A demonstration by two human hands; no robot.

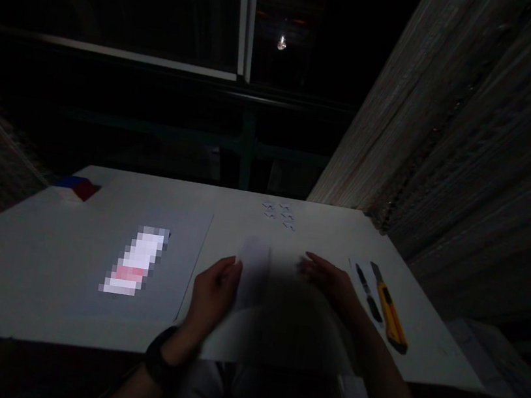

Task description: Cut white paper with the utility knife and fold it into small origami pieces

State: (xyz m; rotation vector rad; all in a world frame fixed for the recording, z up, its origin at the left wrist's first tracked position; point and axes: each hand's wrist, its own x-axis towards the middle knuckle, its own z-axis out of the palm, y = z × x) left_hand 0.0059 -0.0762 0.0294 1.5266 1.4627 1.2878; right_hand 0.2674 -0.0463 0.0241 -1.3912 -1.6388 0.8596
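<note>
My left hand (215, 292), with a dark watch on the wrist, pinches the left edge of a small white piece of paper (253, 273) between thumb and fingers. The paper is upright or tilted above the table; which, I cannot tell in the dim light. To its right, apart from the paper, my right hand (328, 279) hovers with its fingers stretched toward it and nothing seen in them. Its fingertips are a little blurred. Several small paper pieces (285, 216) with dark marks lie on the table beyond both hands.
The white table (80, 324) holds a large sheet (189, 247) with a bright, blurred-out phone-like screen (135, 263). A coloured cube (75, 188) sits at far left. At right lie a dark pen (369, 295) and a yellow utility knife (390, 312). Curtains (378, 129) hang behind.
</note>
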